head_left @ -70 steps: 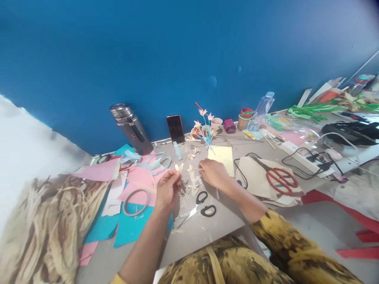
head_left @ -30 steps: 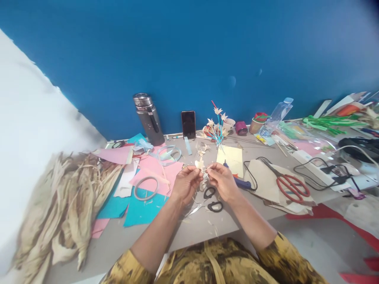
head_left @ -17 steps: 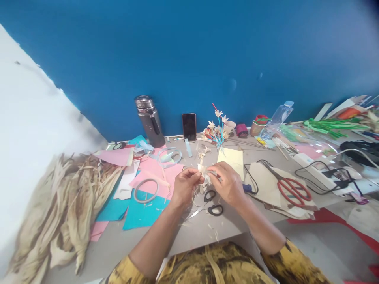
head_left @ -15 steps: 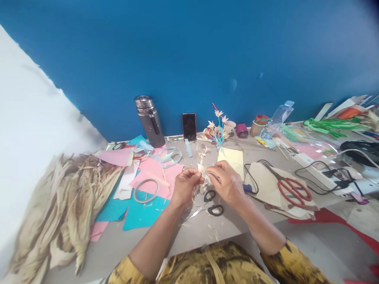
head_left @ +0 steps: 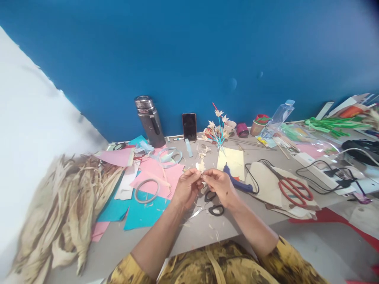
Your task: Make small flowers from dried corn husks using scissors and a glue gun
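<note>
Flower [head_left: 200,165] position: between your two hands, over the worktop [head_left: 195,238], petals pointing away from you.

Left hand [head_left: 187,187]: thumb and forefinger gripped the flower near its base; the hand had kept its place through the last half second.

Right hand [head_left: 220,187]: half a second earlier, it stood higher, its fingers spread beside the petals. It had since dropped and turned, and its thumb and forefinger had closed on the base, opposite the left. Any thinner piece pinched there was too small to tell.

Effect of the change: in judgement, the work had shifted from the petals to the base, with both hands steadying one small point. Too firm a pinch could have creased the flower, which looked thin and dry.

Secondary change: lowering your right hand uncovered the glue gun [head_left: 242,185], its nozzle end over the yellow sheet [head_left: 227,157]. Neither hand touched it. The black scissors [head_left: 216,210] lay just below your right hand, one handle loop now partly covered.

Unchanged: the bouquet [head_left: 219,139], with pale flowers on blue stems, stood beyond the yellow sheet, well apart from your hands.
</note>
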The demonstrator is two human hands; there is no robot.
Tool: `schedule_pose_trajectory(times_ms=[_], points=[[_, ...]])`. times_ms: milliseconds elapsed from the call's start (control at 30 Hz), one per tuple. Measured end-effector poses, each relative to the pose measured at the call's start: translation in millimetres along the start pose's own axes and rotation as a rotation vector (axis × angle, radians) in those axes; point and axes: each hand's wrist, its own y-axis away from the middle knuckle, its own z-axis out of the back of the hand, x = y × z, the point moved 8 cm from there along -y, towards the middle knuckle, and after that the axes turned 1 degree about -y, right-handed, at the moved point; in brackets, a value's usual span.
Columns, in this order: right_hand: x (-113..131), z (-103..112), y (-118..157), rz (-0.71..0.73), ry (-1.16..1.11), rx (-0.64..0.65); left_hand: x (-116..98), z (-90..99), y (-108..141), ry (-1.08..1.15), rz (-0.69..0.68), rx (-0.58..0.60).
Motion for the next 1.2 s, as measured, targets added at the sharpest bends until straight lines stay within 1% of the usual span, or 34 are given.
schedule_pose_trajectory(times_ms=[67,133,267,333,433,500,600,733,867,967,1067,1200], points=[[-1.3,-5.7,1.3,-0.024,-0.070,-0.004,-1.0,0.4,0.7,-0.041,-0.016,-0.011],[0.2,-7.8,1.8,-0.017,-0.111,-0.005,-3.0,1.0,1.6,-0.080,-0.034,-0.026],[0.6,-1.9,1.3,-0.001,-0.198,-0.052,-5.4,1.4,2.3,-0.108,-0.052,-0.038],[-0.3,0.7,1.9,-0.001,-0.228,-0.072,-5.7,4.5,1.3,-0.095,-0.060,-0.069],[1.7,0.1,5.1,0.031,-0.217,-0.080,-6.7,11.7,-0.3,-0.074,-0.088,-0.145],[4.8,-3.9,7.3,0.065,-0.174,-0.067,-6.5,13.6,-0.9,-0.067,-0.100,-0.164],[7.3,-9.4,8.5,0.093,-0.129,-0.064,-3.4,11.6,-0.9,-0.059,-0.088,-0.136],[6.6,-11.8,6.9,0.069,-0.167,-0.073,2.5,9.8,0.1,-0.017,-0.047,-0.102],[6.8,-12.6,6.6,0.048,-0.215,-0.044,4.5,0.1,1.6,-0.010,-0.008,0.004],[7.0,-11.7,6.5,0.035,-0.223,-0.030,1.7,-7.1,3.7,-0.031,-0.022,0.065],[7.9,-8.9,6.2,0.030,-0.213,-0.049,-0.8,-6.3,4.5,-0.072,-0.057,0.048],[9.0,-5.8,6.7,0.017,-0.168,-0.067,2.1,-0.3,4.1,-0.110,-0.043,-0.017]])
